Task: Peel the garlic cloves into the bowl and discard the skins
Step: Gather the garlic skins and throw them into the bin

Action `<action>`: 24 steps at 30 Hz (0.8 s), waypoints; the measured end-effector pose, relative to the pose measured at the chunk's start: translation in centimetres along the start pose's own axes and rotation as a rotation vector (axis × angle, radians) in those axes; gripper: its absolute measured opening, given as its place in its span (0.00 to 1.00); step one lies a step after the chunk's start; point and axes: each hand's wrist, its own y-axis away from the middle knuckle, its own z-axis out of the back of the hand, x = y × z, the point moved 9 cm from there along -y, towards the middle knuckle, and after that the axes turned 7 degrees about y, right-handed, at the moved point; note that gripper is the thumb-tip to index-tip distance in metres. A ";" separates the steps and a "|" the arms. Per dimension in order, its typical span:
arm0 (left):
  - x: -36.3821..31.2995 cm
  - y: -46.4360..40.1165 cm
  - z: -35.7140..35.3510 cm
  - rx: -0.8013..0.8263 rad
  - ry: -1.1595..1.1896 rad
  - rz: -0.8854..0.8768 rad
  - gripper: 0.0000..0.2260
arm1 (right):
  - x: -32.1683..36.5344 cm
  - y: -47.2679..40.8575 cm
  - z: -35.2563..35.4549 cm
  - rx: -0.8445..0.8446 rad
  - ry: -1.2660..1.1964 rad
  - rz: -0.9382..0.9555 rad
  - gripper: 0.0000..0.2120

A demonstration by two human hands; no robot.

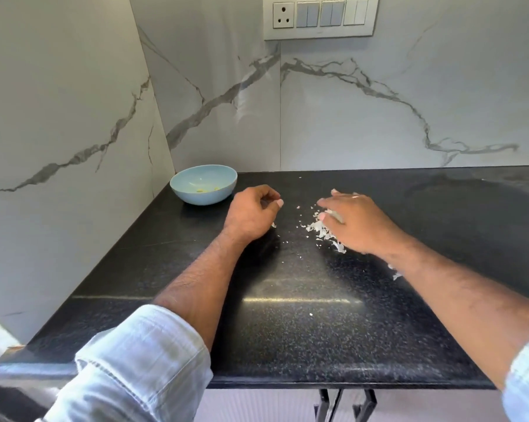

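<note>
Hands among garlic skins [325, 231] on the black tabletop [302, 315].
Right hand [353, 222] lies flat, fingers straight, on the skins; left hand [251, 214] curled, grip contents unclear; blue bowl [203, 184] beside it.

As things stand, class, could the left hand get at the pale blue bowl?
Probably yes: the left hand lies just beside the pale blue bowl on the black counter, with nothing between them.

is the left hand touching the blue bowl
Apart. The head view shows a strip of bare black countertop between the left hand and the blue bowl; the hand's curled fingers sit to the bowl's right, clear of its rim.
</note>
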 end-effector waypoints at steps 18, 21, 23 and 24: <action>-1.5 0.9 -6.3 0.269 0.897 0.331 0.36 | 0.9 2.6 -2.9 0.300 -0.135 -0.173 0.66; 0.8 -0.7 -2.6 0.014 0.899 0.372 0.34 | 1.2 0.7 -3.5 0.275 -0.214 -0.128 0.68; 2.1 -1.1 -0.5 -0.104 0.852 0.381 0.32 | 1.2 -0.8 -4.3 0.247 -0.289 -0.089 0.69; 2.3 -1.1 0.3 -0.144 0.824 0.379 0.32 | 1.5 -1.3 -4.5 0.235 -0.313 -0.056 0.67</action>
